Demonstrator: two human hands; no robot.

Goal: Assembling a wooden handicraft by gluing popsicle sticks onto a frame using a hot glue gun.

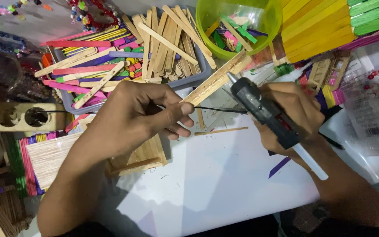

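Observation:
My left hand [132,116] pinches one end of a plain wooden craft stick [218,79] that slants up to the right above the white work surface [216,175]. My right hand [297,116] grips a black hot glue gun [262,109] with a white glue stick out of its back; its metal nozzle touches the upper part of that stick. The gun's thin black cord [216,108] runs left across my left hand. A flat panel of glued wooden sticks [141,158] lies under my left wrist.
A grey tray [189,81] holds several plain and coloured craft sticks. Behind it stands a green plastic bowl [242,26] with stick pieces. Yellow and green stick panels [316,26] lie at top right, a wooden socket block [23,116] at left, beads at top left.

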